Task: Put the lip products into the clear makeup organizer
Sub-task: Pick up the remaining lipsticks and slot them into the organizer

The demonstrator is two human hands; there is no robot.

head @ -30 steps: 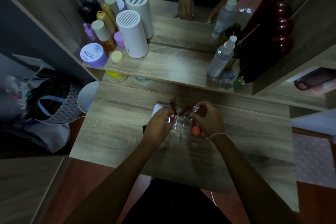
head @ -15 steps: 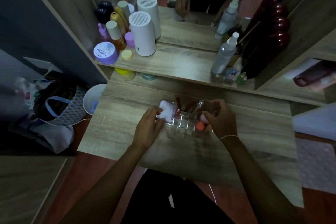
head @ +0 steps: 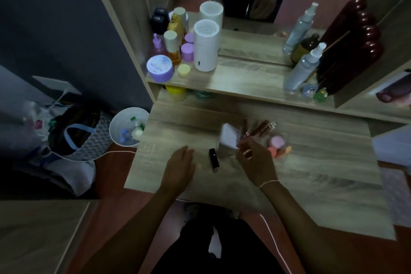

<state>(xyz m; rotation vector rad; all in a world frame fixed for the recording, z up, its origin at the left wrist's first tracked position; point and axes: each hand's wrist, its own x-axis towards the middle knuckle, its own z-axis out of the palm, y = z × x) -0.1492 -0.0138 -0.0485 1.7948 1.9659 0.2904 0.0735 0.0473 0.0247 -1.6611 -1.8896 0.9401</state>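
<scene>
The clear makeup organizer [head: 255,138] stands mid-table, with a few reddish lip gloss tubes [head: 260,128] leaning upright in its back cells. My right hand [head: 255,160] is at the organizer's front left corner. Its fingers are pinched on a small, shiny pinkish lip product [head: 247,153], which is blurred. A black lipstick [head: 214,158] lies on the table between my hands. My left hand [head: 180,165] rests flat on the table left of the lipstick, fingers apart and holding nothing.
A white box [head: 229,139] leans against the organizer's left side. Pink and orange sponges [head: 277,145] lie at its right. The shelf behind carries bottles, jars, a white cylinder [head: 205,45] and a spray bottle [head: 302,69]. A white bin [head: 127,127] stands off the table's left edge.
My left hand has let go of the organizer and drawn back left onto the table, uncovering the black lipstick. My right hand has shifted from the organizer's right side to its front left.
</scene>
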